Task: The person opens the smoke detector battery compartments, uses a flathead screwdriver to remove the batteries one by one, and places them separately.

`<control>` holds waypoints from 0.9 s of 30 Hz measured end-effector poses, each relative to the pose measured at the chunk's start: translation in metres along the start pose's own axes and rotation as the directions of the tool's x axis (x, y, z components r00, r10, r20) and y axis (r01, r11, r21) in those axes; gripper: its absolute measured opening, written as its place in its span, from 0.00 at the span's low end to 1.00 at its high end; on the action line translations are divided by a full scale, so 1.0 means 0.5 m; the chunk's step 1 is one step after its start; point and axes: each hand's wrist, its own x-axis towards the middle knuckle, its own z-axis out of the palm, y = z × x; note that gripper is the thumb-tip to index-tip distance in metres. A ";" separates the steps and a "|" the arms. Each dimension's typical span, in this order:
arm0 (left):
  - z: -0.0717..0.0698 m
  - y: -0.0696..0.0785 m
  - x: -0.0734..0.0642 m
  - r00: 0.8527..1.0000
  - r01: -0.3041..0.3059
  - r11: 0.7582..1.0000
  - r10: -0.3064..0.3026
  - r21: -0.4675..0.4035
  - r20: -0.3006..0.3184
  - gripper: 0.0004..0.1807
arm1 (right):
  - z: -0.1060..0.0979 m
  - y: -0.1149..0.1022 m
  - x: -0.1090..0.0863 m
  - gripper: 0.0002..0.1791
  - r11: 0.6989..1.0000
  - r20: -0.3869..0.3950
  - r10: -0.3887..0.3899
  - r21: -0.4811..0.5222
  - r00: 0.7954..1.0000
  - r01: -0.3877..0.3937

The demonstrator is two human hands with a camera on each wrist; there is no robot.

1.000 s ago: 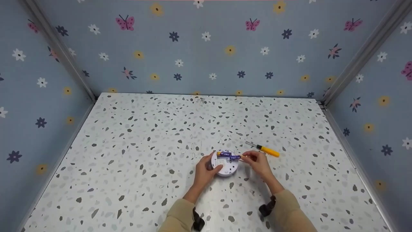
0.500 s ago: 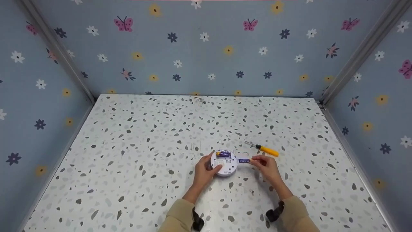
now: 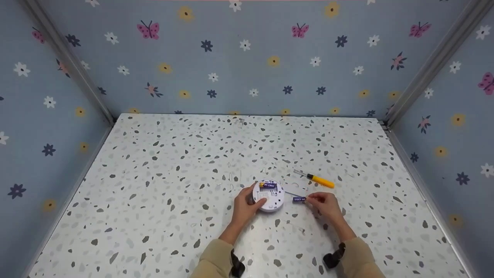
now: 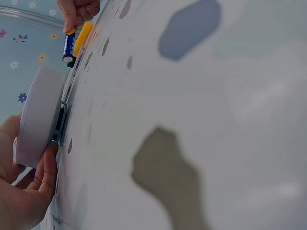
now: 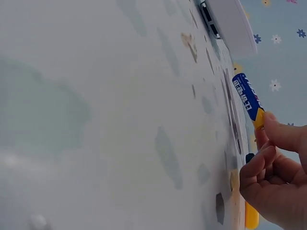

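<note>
Enclosing the scene on three sides, pale blue walls (image 3: 231, 50) printed with flowers and pink butterflies meet at grey metal corner posts. Between them lies a broad white worktop (image 3: 154, 208) speckled with grey and dark chips. Two tan sleeves (image 3: 214, 256) come in from the near edge, each with a small black device (image 3: 334, 258) at the wrist.

The left hand (image 3: 244, 205) is closed around the side of a round white plastic case (image 3: 273, 201), thumb laid on its upturned face and fingers supporting it from below; whether the case touches the worktop cannot be told. To its right, the right hand (image 3: 326, 205) pinches the end of a battery between thumb and fingertips, its other fingers curled.

Beyond that hand, a yellow-handled screwdriver (image 3: 321, 180) with a black collar and metal shaft rests on the worktop. Smallest are two blue-and-yellow cylindrical batteries: the seated battery (image 3: 268, 185) lies in the case's slot, and the pinched battery (image 3: 298, 199) is held by its yellow end, raised just off the worktop.
</note>
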 end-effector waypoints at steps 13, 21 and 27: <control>0.002 0.000 0.002 1.000 0.013 1.000 -0.013 0.022 -0.006 0.34 | -0.004 -0.008 0.001 0.10 0.993 0.012 0.077 -0.090 0.997 -0.076; 0.002 -0.002 0.002 1.000 -0.001 1.000 0.001 0.013 -0.004 0.34 | -0.001 -0.010 -0.002 0.09 0.991 0.008 0.058 -0.118 0.998 -0.057; 0.001 -0.002 0.002 1.000 0.005 1.000 -0.005 0.008 -0.006 0.33 | 0.001 -0.007 -0.002 0.10 0.992 -0.008 0.070 -0.100 0.997 -0.071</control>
